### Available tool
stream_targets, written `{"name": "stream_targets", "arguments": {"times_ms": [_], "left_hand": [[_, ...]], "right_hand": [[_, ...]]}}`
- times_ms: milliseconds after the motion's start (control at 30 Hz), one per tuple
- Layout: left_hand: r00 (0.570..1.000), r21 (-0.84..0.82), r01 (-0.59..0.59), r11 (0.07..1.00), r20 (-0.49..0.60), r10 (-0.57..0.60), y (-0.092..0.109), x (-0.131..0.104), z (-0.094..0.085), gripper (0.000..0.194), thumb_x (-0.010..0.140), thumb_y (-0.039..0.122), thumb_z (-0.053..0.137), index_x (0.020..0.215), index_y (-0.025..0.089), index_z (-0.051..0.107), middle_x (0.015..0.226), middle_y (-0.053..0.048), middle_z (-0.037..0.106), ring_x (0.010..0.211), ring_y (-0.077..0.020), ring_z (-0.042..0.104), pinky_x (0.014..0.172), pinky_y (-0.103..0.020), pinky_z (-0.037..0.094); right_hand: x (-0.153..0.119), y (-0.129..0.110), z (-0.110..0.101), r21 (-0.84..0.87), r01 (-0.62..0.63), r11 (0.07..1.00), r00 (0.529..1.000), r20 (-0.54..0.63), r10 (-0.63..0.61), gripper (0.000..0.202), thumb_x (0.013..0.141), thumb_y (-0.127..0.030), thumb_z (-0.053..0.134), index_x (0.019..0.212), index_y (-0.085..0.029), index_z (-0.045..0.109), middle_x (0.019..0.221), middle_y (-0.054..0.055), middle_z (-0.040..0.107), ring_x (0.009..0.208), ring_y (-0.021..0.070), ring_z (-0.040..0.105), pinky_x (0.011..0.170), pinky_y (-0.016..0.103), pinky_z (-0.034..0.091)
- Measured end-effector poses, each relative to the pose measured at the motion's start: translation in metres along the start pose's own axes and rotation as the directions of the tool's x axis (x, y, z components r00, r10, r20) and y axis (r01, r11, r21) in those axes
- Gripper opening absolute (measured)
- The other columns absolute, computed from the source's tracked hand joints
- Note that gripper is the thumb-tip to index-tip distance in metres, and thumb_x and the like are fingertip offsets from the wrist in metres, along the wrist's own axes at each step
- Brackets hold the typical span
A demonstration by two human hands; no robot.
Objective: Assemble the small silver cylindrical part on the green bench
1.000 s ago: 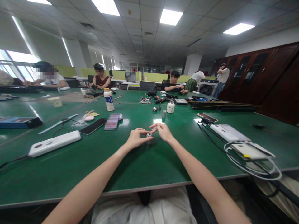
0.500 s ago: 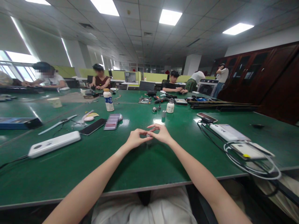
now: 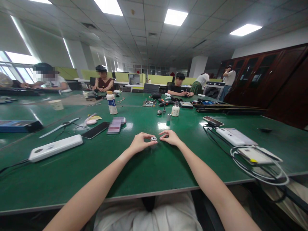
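At the fingertips of the left hand point(image 3: 140, 142), I saw from afar the small metal part point(image 3: 153, 138) gripped, round face upward; its long axis I couldn't make out. The right hand point(image 3: 171, 138) was just right of it, fingers parted, not touching.

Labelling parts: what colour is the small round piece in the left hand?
The small round piece is silvery grey, dark spots on top; head view shows it.

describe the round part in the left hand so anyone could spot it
Over the green table, find the person's left hand. Pinched in it is the small round silvery part. Unlike the grey cylinder standing beyond, it is held, with dark marks on top.
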State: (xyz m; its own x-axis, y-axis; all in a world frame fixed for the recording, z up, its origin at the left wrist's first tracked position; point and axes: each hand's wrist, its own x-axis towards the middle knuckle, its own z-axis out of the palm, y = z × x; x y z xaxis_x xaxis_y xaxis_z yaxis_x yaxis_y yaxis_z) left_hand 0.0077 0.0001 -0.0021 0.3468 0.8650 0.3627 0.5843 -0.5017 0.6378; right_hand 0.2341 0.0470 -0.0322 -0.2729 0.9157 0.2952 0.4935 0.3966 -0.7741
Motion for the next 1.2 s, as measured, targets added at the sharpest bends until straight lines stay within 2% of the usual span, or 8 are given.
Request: {"name": "stream_targets", "arguments": {"times_ms": [167,267,433,633,733,867,1000,1200], "left_hand": [[1.000,0.007,0.001,1.000,-0.005,-0.001,-0.001,0.000,0.000,0.043,0.072,0.053,0.074,0.102,0.023,0.078,0.098,-0.005,0.078,0.092,-0.0254,0.072,0.089,-0.034,0.053],[1.000,0.024,-0.013,1.000,-0.006,0.013,-0.001,0.000,0.000,0.042,0.072,0.052,0.073,0.102,0.024,0.079,0.095,-0.005,0.079,0.091,-0.0253,0.072,0.087,-0.034,0.053],[1.000,0.042,-0.023,0.999,-0.015,0.023,-0.003,0.001,0.001,0.040,0.073,0.052,0.072,0.102,0.025,0.079,0.095,-0.004,0.079,0.090,-0.0253,0.071,0.084,-0.033,0.053],[0.999,0.044,-0.034,0.998,-0.006,0.035,-0.003,0.000,0.002,0.039,0.074,0.052,0.072,0.100,0.024,0.079,0.092,-0.004,0.079,0.089,-0.0251,0.071,0.084,-0.033,0.052],[0.999,0.024,-0.025,0.999,-0.020,0.026,0.000,0.000,0.001,0.039,0.072,0.052,0.074,0.099,0.023,0.079,0.092,-0.004,0.079,0.089,-0.0249,0.071,0.084,-0.033,0.052],[0.996,-0.002,-0.018,1.000,-0.088,0.017,0.003,0.000,0.000,0.040,0.072,0.053,0.074,0.100,0.025,0.078,0.096,-0.003,0.079,0.094,-0.0246,0.070,0.090,-0.035,0.051],[0.985,0.023,-0.033,0.999,-0.169,0.036,0.003,0.001,0.000,0.026,0.077,0.050,0.071,0.085,0.027,0.080,0.095,-0.002,0.079,0.103,-0.0256,0.066,0.095,-0.039,0.047],[0.968,0.066,-0.062,0.996,-0.240,0.077,-0.006,0.008,-0.003,0.024,0.083,0.047,0.066,0.088,0.028,0.080,0.101,-0.003,0.077,0.107,-0.0248,0.060,0.100,-0.042,0.042]], "right_hand": [[0.003,-0.024,0.004,0.149,0.117,0.982,0.980,-0.178,-0.090,0.028,0.074,-0.019,0.076,0.102,-0.018,0.070,0.079,0.004,0.077,0.085,0.0216,0.075,0.091,0.040,0.054],[0.000,-0.042,0.008,0.224,0.182,0.958,0.977,-0.155,-0.150,0.030,0.074,-0.023,0.077,0.103,-0.018,0.069,0.082,0.004,0.076,0.085,0.0213,0.074,0.089,0.038,0.054],[-0.010,-0.059,0.013,0.207,0.198,0.958,0.979,-0.090,-0.183,0.024,0.075,-0.019,0.075,0.098,-0.018,0.070,0.080,0.003,0.075,0.081,0.0192,0.073,0.087,0.036,0.053],[-0.015,-0.065,0.018,0.053,0.200,0.978,0.975,-0.112,-0.193,0.024,0.075,-0.025,0.075,0.099,-0.022,0.071,0.079,0.001,0.075,0.080,0.0191,0.072,0.082,0.033,0.051],[-0.015,-0.065,0.018,-0.027,0.124,0.992,0.964,-0.233,-0.127,0.024,0.079,-0.038,0.072,0.098,-0.023,0.070,0.062,-0.003,0.068,0.064,0.0174,0.068,0.073,0.029,0.050],[-0.012,-0.062,0.012,-0.008,0.057,0.998,0.923,-0.380,-0.056,0.029,0.089,-0.047,0.057,0.098,-0.021,0.067,0.049,-0.006,0.057,0.051,0.0154,0.062,0.063,0.026,0.047],[-0.010,-0.059,0.007,0.001,0.039,0.999,0.921,-0.388,-0.035,0.028,0.090,-0.045,0.053,0.102,-0.022,0.064,0.050,-0.006,0.058,0.051,0.0156,0.062,0.059,0.025,0.045],[-0.011,-0.060,0.008,-0.013,0.032,0.999,0.931,-0.363,-0.034,0.024,0.089,-0.041,0.053,0.101,-0.023,0.063,0.051,-0.006,0.059,0.055,0.0167,0.066,0.059,0.026,0.045]]}}
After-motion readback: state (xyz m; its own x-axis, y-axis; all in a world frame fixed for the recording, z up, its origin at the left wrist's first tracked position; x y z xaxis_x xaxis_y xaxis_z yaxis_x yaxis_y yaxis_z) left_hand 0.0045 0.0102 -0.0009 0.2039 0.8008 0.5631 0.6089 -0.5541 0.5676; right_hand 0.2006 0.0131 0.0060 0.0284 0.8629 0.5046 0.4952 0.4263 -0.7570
